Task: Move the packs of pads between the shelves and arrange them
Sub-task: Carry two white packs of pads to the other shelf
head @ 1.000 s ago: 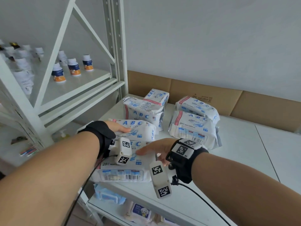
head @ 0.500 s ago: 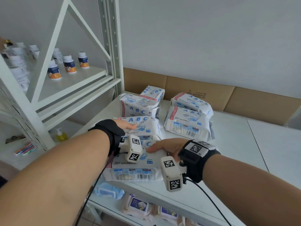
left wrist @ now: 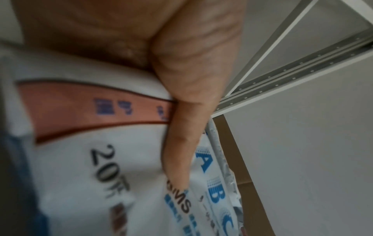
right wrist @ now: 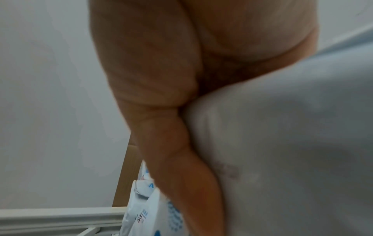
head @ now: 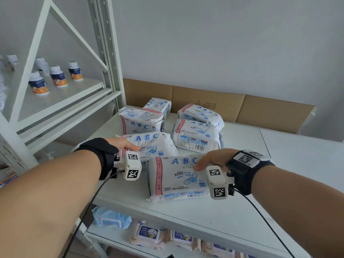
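Note:
Several white "ABC" packs of pads lie on the white shelf. My left hand holds the left end of one pack, thumb across its printed face; the left wrist view shows that thumb lying on the wrapper. My right hand grips the right end of the nearest pack, thumb on top, and its other fingers are hidden. In the right wrist view the pack fills the space against the palm. Two packs sit behind, with two more at the right.
A cardboard sheet lines the back wall. A white rack upright stands at the left, with small bottles on its shelf. Wipes packs lie on the level below. The shelf's right half is bare.
The nearest pack has shifted right, away from the left-hand pack. My right hand went from lying across its top to gripping its right end. The left hand stays on its pack.

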`<state>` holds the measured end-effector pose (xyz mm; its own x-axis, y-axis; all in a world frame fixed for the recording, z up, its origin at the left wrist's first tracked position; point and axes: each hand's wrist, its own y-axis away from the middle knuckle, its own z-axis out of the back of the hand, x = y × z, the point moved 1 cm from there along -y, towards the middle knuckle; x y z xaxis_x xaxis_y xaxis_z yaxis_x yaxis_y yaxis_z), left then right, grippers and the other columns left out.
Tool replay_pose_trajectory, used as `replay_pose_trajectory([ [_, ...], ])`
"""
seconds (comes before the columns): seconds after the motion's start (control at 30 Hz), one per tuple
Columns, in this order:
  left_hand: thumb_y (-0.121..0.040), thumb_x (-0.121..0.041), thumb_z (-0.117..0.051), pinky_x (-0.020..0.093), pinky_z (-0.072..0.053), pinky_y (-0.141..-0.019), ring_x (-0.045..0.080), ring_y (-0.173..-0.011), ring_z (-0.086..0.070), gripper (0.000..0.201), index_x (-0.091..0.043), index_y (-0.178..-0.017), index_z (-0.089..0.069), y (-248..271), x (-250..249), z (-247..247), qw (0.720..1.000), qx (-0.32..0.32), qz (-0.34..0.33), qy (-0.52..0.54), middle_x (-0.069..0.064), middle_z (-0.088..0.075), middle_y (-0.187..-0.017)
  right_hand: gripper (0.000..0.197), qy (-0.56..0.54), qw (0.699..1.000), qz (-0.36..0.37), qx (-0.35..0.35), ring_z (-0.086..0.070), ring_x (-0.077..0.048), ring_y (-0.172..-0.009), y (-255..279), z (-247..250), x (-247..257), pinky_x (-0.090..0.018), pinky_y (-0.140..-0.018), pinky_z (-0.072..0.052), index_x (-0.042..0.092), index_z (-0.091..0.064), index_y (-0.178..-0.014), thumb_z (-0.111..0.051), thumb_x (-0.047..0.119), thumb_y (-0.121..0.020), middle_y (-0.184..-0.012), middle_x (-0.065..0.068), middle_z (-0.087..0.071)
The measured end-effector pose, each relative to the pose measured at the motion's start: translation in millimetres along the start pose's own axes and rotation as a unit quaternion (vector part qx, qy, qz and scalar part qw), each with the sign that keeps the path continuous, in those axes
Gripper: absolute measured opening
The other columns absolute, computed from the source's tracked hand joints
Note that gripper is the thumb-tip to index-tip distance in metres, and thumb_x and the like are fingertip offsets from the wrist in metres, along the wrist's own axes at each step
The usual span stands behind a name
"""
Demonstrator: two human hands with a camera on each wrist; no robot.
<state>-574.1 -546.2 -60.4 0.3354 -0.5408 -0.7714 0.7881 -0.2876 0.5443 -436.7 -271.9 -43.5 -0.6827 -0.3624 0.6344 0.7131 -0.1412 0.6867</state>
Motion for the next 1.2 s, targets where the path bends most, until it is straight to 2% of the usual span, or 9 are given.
replay_pose_trajectory([
  [0.17, -0.086, -0.010, -0.063, 0.023, -0.052, -0.056, 0.018, -0.050, -0.067, 0.001, -0.010, -0.087, -0.064, 13, -1, 0, 1.000, 0.005, 0.005, 0.003, 0.004, -0.072, -0.060, 0.050, -0.032, 0.998, 0.035, 0.031, -0.070, -0.035, -0.095, 11, 5, -6, -0.052, -0.090, -0.053, 0.013, -0.063, -0.113, -0.080, 0.002, -0.067, -0.102, -0.013, -0.074],
  [0.3, -0.084, -0.007, -0.065, 0.027, -0.054, -0.057, 0.021, -0.055, -0.069, 0.004, -0.010, -0.084, -0.067, 33, -8, 4, 1.000, 0.018, 0.004, 0.004, 0.008, -0.074, -0.068, 0.052, -0.046, 0.993, 0.085, 0.065, -0.065, -0.040, -0.102, 23, 20, -8, -0.057, -0.094, -0.048, 0.005, -0.060, -0.112, -0.072, -0.005, -0.063, -0.112, -0.019, -0.069],
  [0.47, -0.079, -0.008, -0.069, 0.044, -0.051, -0.091, 0.031, -0.087, -0.066, 0.019, -0.008, -0.098, -0.069, 54, -27, 5, 0.995, 0.015, -0.023, 0.101, 0.016, -0.072, -0.094, 0.043, -0.119, 0.975, 0.164, 0.091, -0.068, -0.037, -0.084, 49, 48, -5, -0.047, -0.076, -0.058, 0.003, -0.064, -0.104, -0.073, 0.005, -0.061, -0.105, -0.023, -0.069],
  [0.57, -0.080, -0.012, -0.070, 0.039, -0.058, -0.075, 0.026, -0.076, -0.072, 0.022, -0.011, -0.102, -0.068, 61, -44, -4, 0.982, 0.000, -0.086, 0.169, 0.014, -0.074, -0.089, 0.051, -0.201, 0.956, 0.211, 0.039, -0.070, -0.035, -0.083, 65, 64, -4, -0.048, -0.076, -0.058, 0.004, -0.063, -0.115, -0.069, 0.007, -0.065, -0.107, -0.022, -0.069],
  [0.67, -0.080, -0.017, -0.072, 0.041, -0.054, -0.085, 0.028, -0.097, -0.068, 0.034, -0.015, -0.113, -0.066, 60, -59, -20, 0.958, -0.018, -0.163, 0.234, 0.013, -0.071, -0.105, 0.033, -0.299, 0.917, 0.265, -0.015, -0.072, -0.032, -0.083, 79, 73, -8, -0.044, -0.067, -0.059, 0.007, -0.067, -0.106, -0.066, 0.010, -0.073, -0.102, -0.017, -0.072],
  [0.8, -0.080, -0.020, -0.072, 0.030, -0.057, -0.062, 0.020, -0.084, -0.072, 0.027, -0.018, -0.106, -0.066, 55, -75, -50, 0.933, 0.029, -0.204, 0.294, 0.007, -0.074, -0.099, 0.024, -0.355, 0.868, 0.336, -0.086, -0.073, -0.027, -0.086, 90, 78, -26, -0.039, -0.064, -0.058, 0.020, -0.077, -0.093, -0.071, 0.019, -0.070, -0.100, -0.009, -0.075],
  [0.83, -0.079, -0.021, -0.073, 0.030, -0.057, -0.062, 0.020, -0.082, -0.073, 0.026, -0.018, -0.104, -0.066, 53, -79, -59, 0.931, 0.040, -0.204, 0.301, 0.007, -0.074, -0.098, 0.028, -0.364, 0.862, 0.339, -0.096, -0.072, -0.028, -0.090, 92, 77, -34, -0.040, -0.067, -0.058, 0.021, -0.077, -0.095, -0.074, 0.021, -0.067, -0.104, -0.010, -0.073],
  [0.93, -0.074, -0.024, -0.076, 0.039, -0.055, -0.085, 0.025, -0.097, -0.069, 0.043, -0.014, -0.114, -0.063, 45, -87, -88, 0.932, 0.070, -0.197, 0.297, 0.010, -0.071, -0.109, 0.036, -0.397, 0.846, 0.329, -0.137, -0.071, -0.032, -0.094, 102, 76, -64, -0.043, -0.071, -0.057, 0.021, -0.076, -0.096, -0.078, 0.021, -0.060, -0.109, -0.013, -0.072],
  [1.2, -0.080, -0.034, -0.069, 0.038, -0.050, -0.093, 0.021, -0.100, -0.067, 0.044, -0.017, -0.119, -0.060, 66, -91, -198, 0.926, 0.170, -0.198, 0.274, 0.006, -0.070, -0.112, 0.041, -0.471, 0.794, 0.306, -0.234, -0.068, -0.037, -0.091, 171, 51, -165, -0.054, -0.080, -0.055, 0.013, -0.067, -0.109, -0.057, 0.007, -0.070, -0.110, -0.019, -0.069],
])
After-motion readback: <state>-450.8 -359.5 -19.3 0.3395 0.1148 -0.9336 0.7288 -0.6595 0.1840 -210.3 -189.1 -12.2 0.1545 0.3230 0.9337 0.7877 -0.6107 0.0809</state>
